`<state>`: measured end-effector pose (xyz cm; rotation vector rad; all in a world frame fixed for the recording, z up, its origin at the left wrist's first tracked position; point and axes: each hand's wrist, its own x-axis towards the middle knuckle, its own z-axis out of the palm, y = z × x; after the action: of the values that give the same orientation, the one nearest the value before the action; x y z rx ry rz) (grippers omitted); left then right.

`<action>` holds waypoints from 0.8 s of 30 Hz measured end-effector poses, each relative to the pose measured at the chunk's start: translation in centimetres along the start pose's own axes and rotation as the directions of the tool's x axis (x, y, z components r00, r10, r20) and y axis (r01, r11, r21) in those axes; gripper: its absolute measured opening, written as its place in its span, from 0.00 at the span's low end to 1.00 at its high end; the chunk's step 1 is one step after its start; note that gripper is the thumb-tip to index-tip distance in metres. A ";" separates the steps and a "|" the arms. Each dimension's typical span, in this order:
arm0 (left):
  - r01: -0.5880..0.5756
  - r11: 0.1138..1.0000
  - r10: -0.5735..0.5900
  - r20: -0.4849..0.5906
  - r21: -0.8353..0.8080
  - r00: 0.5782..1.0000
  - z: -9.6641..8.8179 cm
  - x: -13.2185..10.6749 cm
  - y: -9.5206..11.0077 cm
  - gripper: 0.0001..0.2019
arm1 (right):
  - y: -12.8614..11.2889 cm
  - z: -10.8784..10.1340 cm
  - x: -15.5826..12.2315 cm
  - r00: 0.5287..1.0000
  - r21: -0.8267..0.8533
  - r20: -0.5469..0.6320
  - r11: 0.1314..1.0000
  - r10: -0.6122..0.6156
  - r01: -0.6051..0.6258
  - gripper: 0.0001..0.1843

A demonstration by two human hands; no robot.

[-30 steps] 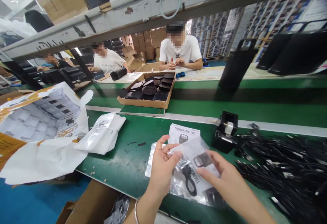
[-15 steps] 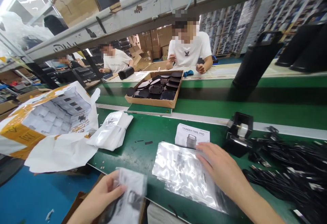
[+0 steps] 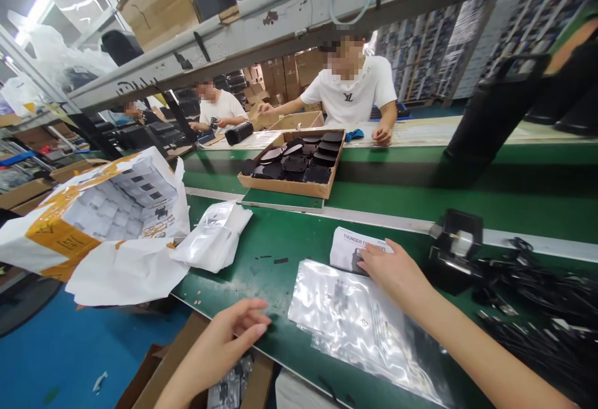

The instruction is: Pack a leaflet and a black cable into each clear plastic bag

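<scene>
My left hand [image 3: 236, 328] is empty, its fingers loosely apart, at the front edge of the green bench. Below it is a cardboard box [image 3: 261, 381] with small clear packets [image 3: 228, 387] inside. My right hand [image 3: 395, 272] reaches across the bench, with its fingertips resting on a printed booklet [image 3: 343, 248] that reads THUNDER TRAIL and shows a dark speaker. No grip on the booklet shows. A stack of clear plastic bags [image 3: 346, 322] lies just in front of the booklet, partly beneath my right forearm.
Left stand a stack of white printed sheets [image 3: 215, 238] and a torn-open package [image 3: 107, 210]. A tape dispenser [image 3: 453, 250] and black cables [image 3: 537, 328] lie right. Behind are a tray of black parts [image 3: 289, 166], a black speaker [image 3: 495, 110] and a co-worker [image 3: 350, 94].
The clear packet has left my left hand, which has opened above the box. My right hand has moved farther onto the booklet. The co-worker opposite has stretched an arm out to the left.
</scene>
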<state>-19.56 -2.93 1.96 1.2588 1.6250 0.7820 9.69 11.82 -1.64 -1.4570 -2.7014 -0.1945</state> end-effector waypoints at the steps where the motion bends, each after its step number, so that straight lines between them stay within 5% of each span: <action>1: -0.057 0.998 0.057 0.030 0.008 0.998 1.6 0.8 1.0 0.13 | -0.1 0.0 0.0 1.000 -0.026 0.004 1.000 -0.010 0.010 0.09; 5: -0.323 0.945 0.320 0.058 0.053 0.946 7.9 2.8 4.0 0.11 | -0.5 -0.3 0.0 0.999 -0.094 0.020 0.995 -0.043 0.045 0.08; 9: -0.483 0.875 0.467 0.217 0.026 0.857 12.7 3.3 4.8 0.18 | -0.6 -0.3 0.1 0.998 -0.130 0.034 0.990 -0.055 0.059 0.08; 15: -0.556 0.830 0.499 0.372 0.055 0.783 14.9 2.5 3.8 0.20 | -0.9 -0.1 0.4 0.999 -0.182 0.047 0.983 -0.028 0.036 0.09; 17: -0.540 0.840 0.500 0.314 0.052 0.807 14.5 2.7 3.9 0.19 | -1.1 -0.2 0.4 0.999 -0.188 0.048 0.982 -0.022 0.031 0.09; 20: -0.460 0.885 0.458 0.037 0.069 0.888 13.4 4.6 4.6 0.20 | -1.5 -0.6 0.3 0.999 -0.193 0.046 0.981 -0.019 0.028 0.08; 22: -0.408 0.910 0.414 -0.123 0.076 0.902 12.7 6.7 5.2 0.22 | -1.8 -0.6 0.1 0.999 -0.193 0.032 0.981 -0.008 0.014 0.08; 24: -0.390 0.918 0.396 -0.159 0.069 0.904 12.5 8.8 5.7 0.24 | -2.0 -0.6 0.1 1.000 -0.191 0.010 0.982 0.011 -0.009 0.09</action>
<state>-6.45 6.50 -0.22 1.6119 1.5393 1.1393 7.97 10.68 -1.24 -1.5215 -2.7494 -0.4584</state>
